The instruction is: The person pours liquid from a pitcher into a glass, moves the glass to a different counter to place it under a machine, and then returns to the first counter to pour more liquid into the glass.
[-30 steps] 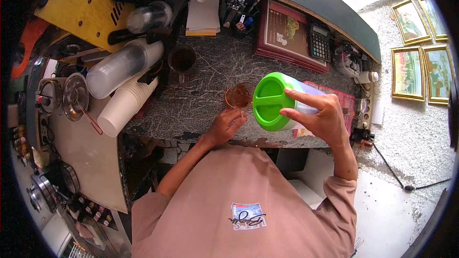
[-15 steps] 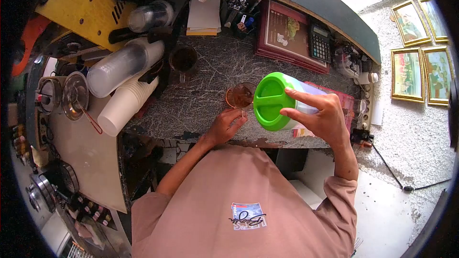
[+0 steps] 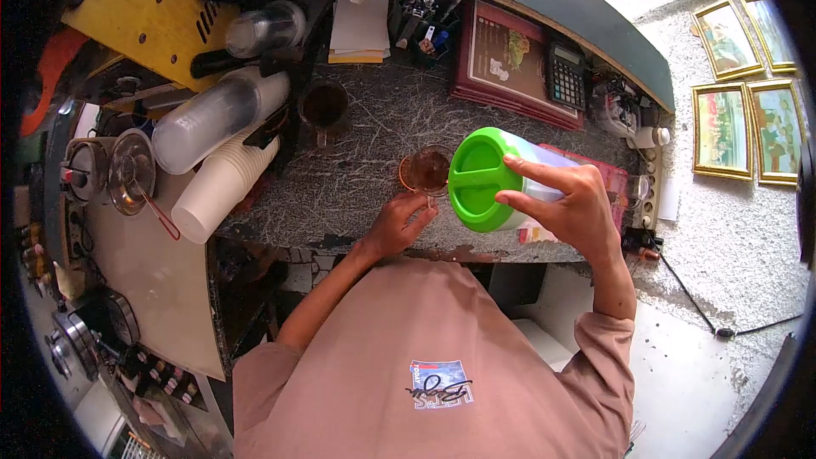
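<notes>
My right hand [image 3: 565, 200] is closed round a pitcher with a bright green lid [image 3: 478, 180] and a pale, see-through body [image 3: 534, 153]. The pitcher is tilted to the left, its lid edge right beside a clear glass mug [image 3: 427, 168]. Brownish-red liquid shows inside the mug, which stands on the dark, scratched counter. With fingers pinched at the mug's near side, by its handle, my left hand [image 3: 399, 225] steadies it. Whether liquid is flowing from the pitcher cannot be made out; the spout is hidden.
Another glass mug with dark contents [image 3: 325, 106] stands further back. Stacked paper cups [image 3: 223, 191] and plastic cups [image 3: 212, 119] lie to the left. Dark red menus [image 3: 518, 55] and a calculator [image 3: 567, 76] sit at the back right, and a pink-red tray [image 3: 608, 183] lies behind the pitcher.
</notes>
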